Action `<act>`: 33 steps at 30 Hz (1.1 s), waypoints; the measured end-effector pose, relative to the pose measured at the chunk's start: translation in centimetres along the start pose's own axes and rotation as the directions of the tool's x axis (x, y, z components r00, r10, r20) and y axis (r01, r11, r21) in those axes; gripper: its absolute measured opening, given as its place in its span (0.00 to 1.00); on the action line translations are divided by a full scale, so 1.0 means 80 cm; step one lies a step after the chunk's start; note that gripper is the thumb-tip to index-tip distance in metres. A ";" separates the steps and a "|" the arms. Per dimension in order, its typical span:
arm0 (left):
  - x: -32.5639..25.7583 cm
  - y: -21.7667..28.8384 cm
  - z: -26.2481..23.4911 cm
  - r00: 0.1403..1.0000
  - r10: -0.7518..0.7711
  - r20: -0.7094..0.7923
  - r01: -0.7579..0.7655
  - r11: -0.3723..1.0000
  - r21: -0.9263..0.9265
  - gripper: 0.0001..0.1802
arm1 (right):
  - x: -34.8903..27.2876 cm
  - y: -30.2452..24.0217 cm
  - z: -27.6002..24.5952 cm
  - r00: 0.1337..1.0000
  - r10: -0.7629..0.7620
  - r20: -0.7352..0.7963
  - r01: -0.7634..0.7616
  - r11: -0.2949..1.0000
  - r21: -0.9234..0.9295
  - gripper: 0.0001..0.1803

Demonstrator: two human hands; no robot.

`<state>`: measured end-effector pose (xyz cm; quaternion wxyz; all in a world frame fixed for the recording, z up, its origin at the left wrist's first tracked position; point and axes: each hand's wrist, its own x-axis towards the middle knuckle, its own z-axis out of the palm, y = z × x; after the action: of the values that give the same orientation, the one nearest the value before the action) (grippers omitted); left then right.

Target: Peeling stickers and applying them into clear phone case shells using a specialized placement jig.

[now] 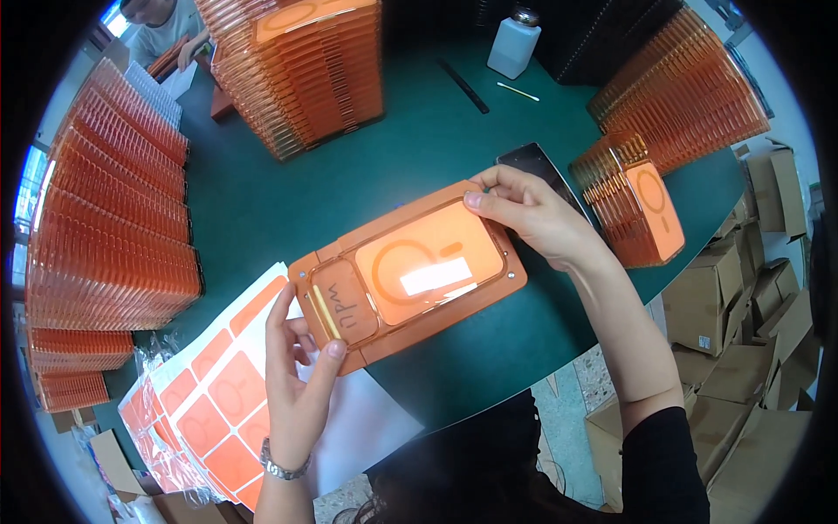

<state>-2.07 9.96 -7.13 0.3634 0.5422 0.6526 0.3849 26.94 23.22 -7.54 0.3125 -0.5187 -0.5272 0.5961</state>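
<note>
Both hands hold a flat orange-brown fixture plate (356,307) tilted above the green table. Seated in its larger recess is a glossy orange phone-case-shaped panel (476,234) with a printed ring and short bar; a bright reflection covers part of it. The smaller end has handwriting and a yellow strip (326,311). My left hand (301,380), with a metal watch at the wrist, grips the near-left corner, thumb on top. At the far-right end my right hand (537,214) pinches the edge, its thumb on the panel's corner; its other fingers are partly hidden.
Orange case stacks stand at the left (113,201), back (323,79) and right (681,92), with a smaller stack (628,201) by my right arm. Orange sticker sheets (231,389), a dark phone-like slab (537,166), a pump bottle (513,45) and a swab (518,91) lie around. Cardboard boxes (711,293) fill the right floor.
</note>
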 end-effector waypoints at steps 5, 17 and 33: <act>0.011 0.004 -0.011 0.985 -0.075 0.154 0.088 0.993 -0.075 0.46 | -0.006 0.000 -0.005 0.999 -0.037 0.014 0.039 0.989 -0.146 0.25; 0.035 -0.001 -0.029 0.931 0.299 0.211 -0.362 0.837 0.411 0.48 | -0.031 -0.028 -0.021 0.894 -0.337 0.297 0.438 0.513 -0.738 0.50; 0.027 0.026 -0.072 0.829 0.558 0.045 -0.521 0.740 0.425 0.56 | -0.092 -0.041 -0.029 0.929 -0.369 -0.037 0.343 0.816 0.465 0.62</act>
<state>-6.68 11.74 -2.87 0.0828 0.7559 0.5493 0.3466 30.54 18.03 -2.06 0.5184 -0.3047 -0.4653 0.6495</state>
